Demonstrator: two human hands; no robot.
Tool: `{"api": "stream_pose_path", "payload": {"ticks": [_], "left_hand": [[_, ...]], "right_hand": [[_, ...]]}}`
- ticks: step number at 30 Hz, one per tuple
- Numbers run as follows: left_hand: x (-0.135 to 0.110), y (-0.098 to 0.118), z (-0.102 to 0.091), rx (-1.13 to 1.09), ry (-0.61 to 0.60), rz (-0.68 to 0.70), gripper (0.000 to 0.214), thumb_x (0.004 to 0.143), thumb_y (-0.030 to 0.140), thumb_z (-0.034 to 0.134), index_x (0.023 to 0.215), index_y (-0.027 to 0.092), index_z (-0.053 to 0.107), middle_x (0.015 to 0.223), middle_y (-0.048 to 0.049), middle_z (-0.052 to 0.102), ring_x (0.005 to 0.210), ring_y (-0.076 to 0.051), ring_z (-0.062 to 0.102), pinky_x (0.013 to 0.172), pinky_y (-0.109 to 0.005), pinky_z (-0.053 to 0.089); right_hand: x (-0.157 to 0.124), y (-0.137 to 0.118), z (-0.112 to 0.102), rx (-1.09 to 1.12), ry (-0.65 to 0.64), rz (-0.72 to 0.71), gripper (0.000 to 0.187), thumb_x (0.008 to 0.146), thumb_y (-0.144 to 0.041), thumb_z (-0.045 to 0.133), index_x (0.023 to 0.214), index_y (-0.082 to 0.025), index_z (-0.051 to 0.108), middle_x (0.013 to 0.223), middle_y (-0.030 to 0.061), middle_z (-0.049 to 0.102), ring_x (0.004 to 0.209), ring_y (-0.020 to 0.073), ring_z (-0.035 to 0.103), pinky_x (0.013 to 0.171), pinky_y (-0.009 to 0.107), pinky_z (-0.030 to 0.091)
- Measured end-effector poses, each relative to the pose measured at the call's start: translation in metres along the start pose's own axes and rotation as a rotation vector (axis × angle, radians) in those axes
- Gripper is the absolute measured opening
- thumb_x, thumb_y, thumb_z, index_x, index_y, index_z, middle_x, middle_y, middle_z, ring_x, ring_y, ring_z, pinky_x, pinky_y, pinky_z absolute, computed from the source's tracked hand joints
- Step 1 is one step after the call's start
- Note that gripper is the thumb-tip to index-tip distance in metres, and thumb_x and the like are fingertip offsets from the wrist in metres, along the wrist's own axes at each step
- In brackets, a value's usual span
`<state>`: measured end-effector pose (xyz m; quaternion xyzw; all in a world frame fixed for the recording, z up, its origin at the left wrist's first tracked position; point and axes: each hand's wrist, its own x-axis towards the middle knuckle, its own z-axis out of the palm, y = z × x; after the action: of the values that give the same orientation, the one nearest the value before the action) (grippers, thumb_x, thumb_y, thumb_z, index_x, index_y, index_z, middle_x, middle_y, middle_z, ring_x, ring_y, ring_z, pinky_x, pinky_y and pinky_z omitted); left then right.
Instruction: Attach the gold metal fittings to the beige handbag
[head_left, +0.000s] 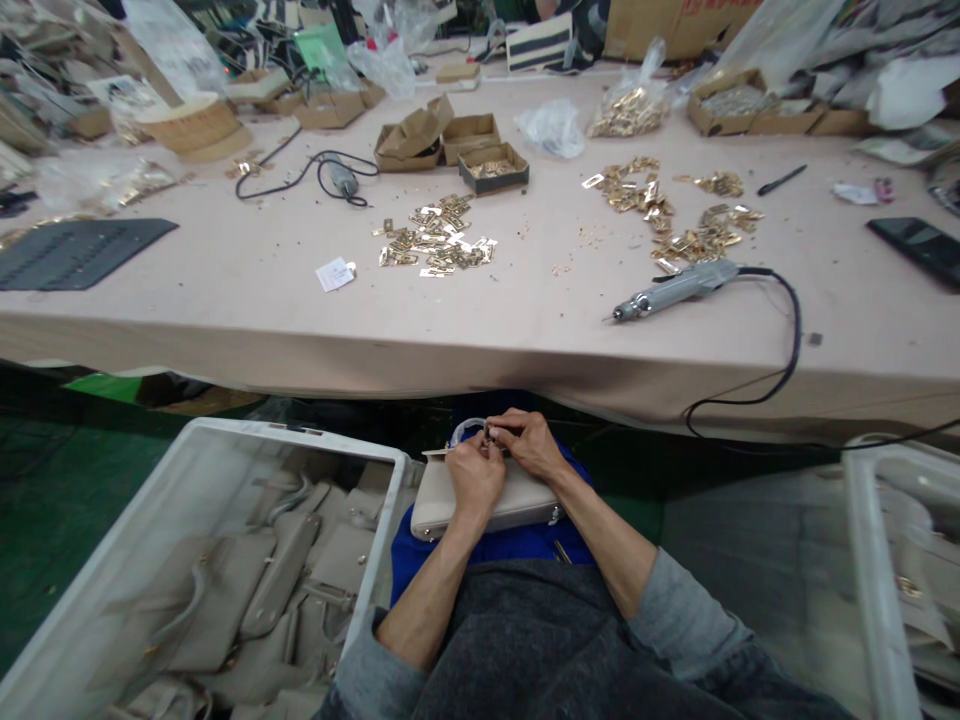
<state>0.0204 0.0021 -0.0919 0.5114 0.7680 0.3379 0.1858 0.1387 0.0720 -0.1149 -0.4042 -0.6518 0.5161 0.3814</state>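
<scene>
The beige bag [517, 500] lies just beneath the left hand [476, 478] and right hand [531, 443] alike, long axis running sideways, both hands pinched on a small part [487, 437] I cannot identify.

Cream handbag [517, 499] is showing against blue cloth [403, 560].
The tabletop [525, 310] is looking pinkish-beige, metal plates [442, 243] are gleaming gold, the screwdriver [679, 288] is showing silver-grey, and a panel [538, 43] is bearing dark and pale stripes.
</scene>
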Motion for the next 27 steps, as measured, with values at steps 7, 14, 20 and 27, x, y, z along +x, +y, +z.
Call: {"api": "stream_pose_path", "payload": {"ticks": [7,14,20,27], "left_hand": [[0.001,-0.005,0.001,-0.062,-0.003,-0.019,0.03,0.087,0.027,0.061,0.106,0.017,0.082,0.089,-0.0148,0.08,0.08,-0.029,0.076,0.077,-0.036,0.056],[0.004,-0.013,0.001,-0.421,-0.051,-0.257,0.031,0.085,0.023,0.062,0.106,0.014,0.082,0.063,-0.0062,0.074,0.056,-0.022,0.071,0.06,-0.033,0.059],[0.006,-0.025,0.01,-0.685,-0.033,-0.381,0.03,0.077,0.025,0.069,0.099,0.011,0.082,0.06,-0.005,0.072,0.051,-0.018,0.068,0.049,-0.027,0.054],[0.007,-0.028,0.017,-0.871,0.015,-0.495,0.039,0.067,0.031,0.079,0.096,0.005,0.08,0.057,-0.0057,0.07,0.046,-0.016,0.065,0.047,-0.026,0.053]], "right_hand": [[0.001,-0.001,-0.001,-0.014,-0.009,0.005,0.022,0.088,-0.029,0.071,0.102,-0.018,0.083,0.091,0.0079,0.073,0.083,0.0196,0.068,0.078,0.032,0.052],[-0.001,-0.001,0.002,-0.045,-0.015,-0.013,0.02,0.09,-0.029,0.069,0.101,-0.019,0.083,0.09,0.0068,0.072,0.083,0.0185,0.068,0.076,0.03,0.051],[-0.002,-0.003,0.005,-0.165,-0.032,-0.096,0.021,0.094,-0.025,0.063,0.102,-0.02,0.082,0.09,0.0058,0.071,0.081,0.0169,0.067,0.075,0.029,0.05],[0.001,-0.004,0.003,-0.145,-0.046,-0.063,0.022,0.092,-0.028,0.066,0.103,-0.019,0.082,0.089,0.0066,0.073,0.081,0.0181,0.068,0.076,0.03,0.051]]}}
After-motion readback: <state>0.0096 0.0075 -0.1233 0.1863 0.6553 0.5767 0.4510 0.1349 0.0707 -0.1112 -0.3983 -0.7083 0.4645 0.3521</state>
